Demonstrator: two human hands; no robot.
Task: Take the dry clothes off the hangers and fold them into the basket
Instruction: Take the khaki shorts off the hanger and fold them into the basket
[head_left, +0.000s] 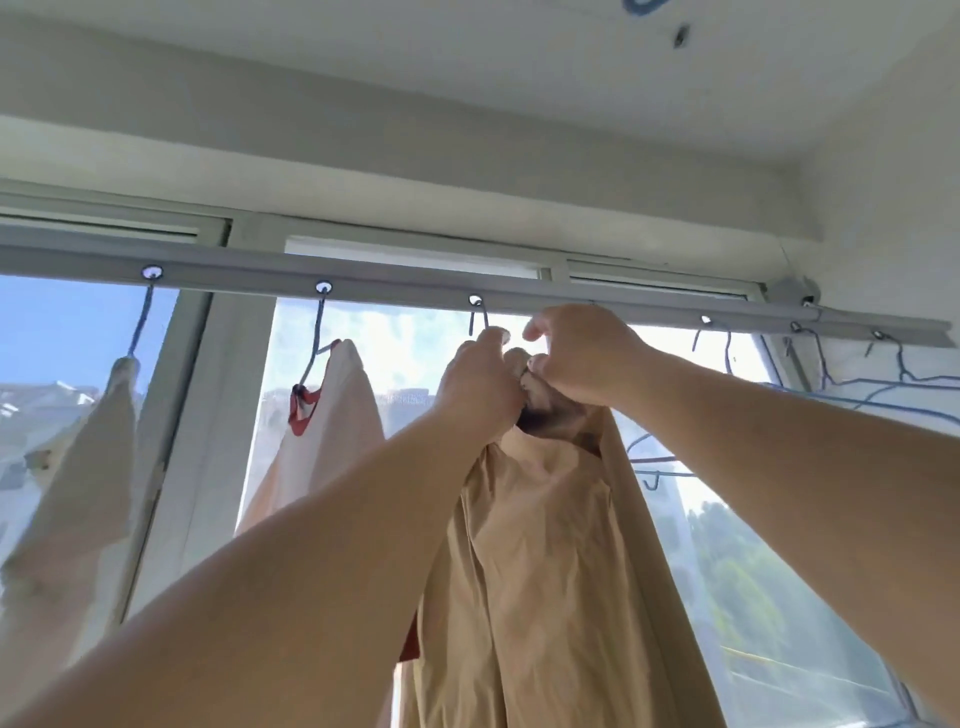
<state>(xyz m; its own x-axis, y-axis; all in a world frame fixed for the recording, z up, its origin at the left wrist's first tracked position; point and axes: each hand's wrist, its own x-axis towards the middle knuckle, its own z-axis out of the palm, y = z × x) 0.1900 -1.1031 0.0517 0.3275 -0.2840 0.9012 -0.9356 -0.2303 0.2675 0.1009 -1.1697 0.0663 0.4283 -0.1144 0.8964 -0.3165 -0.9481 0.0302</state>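
Left to right along the drying rail (395, 283): a pale garment (78, 467) on a hooked hanger, then a cream top with red trim (322, 415), both not yet taken down.

Centre: you are working the tan garment (545, 545) off its hanger, whose hook (477, 317) sits in a rail eyelet. Your left hand (480, 389) grips bunched fabric at the neck. Your right hand (576, 358) pinches the dark collar, thumb and forefinger lifted above it.

Judged step: freeing the collar from the hanger. Next move likely calls for sliding the fabric off one shoulder, or lifting the hook clear of the eyelet.

Right: bare blue wire hangers (857, 387) crowd close, so snag risk there. Open room lies below and toward you. Basket not in view.
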